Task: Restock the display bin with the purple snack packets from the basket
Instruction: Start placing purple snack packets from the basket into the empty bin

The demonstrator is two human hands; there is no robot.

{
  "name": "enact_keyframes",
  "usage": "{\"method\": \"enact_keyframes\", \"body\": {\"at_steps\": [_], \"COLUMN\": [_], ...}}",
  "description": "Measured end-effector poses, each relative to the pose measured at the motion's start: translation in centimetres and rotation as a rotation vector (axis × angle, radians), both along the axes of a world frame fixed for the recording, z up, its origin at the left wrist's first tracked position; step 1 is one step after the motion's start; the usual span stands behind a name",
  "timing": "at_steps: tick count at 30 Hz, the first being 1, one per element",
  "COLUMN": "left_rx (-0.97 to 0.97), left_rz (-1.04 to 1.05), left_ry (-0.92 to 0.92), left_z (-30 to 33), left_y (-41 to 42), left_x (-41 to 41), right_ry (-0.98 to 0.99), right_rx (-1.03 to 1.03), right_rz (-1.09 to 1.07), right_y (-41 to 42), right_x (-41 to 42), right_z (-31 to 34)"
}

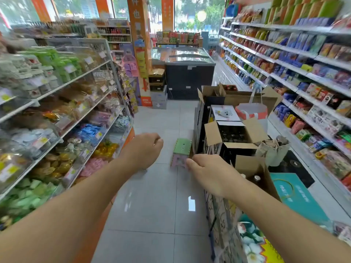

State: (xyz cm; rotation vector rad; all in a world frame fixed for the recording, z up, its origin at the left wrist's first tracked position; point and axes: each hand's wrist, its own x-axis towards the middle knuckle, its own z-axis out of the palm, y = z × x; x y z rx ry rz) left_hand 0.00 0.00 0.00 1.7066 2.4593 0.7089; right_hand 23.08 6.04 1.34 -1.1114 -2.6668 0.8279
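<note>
Head view: both bare arms reach forward over the grey tiled aisle floor. Left hand has its fingers curled loosely inward and holds nothing. Right hand also holds nothing, its fingers bent and close together, the fingertips just in front of a small green-and-pink folding stool. Open cardboard boxes stand just right of those fingers. Display bins of snack packets line the shelves left of the left fingers. Purple snack packets and their basket cannot be made out.
</note>
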Motion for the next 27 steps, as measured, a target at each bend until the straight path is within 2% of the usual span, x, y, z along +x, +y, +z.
{"method": "enact_keyframes", "body": {"at_steps": [13,27], "left_rx": [-0.052,-0.092], "left_rz": [0.083,-0.033], "left_ry": [-0.102,-0.188], "left_z": [-4.9,-8.3], "left_y": [10.2,23.4], "left_x": [-9.5,-22.3], "right_ry": [-0.081,-0.094], "right_rx": [-0.085,-0.183], "right_rz": [0.049,-0.053], "right_y": [12.6,23.3], "right_x": [-10.0,-23.1], "right_z": [-3.9,-6.6]}}
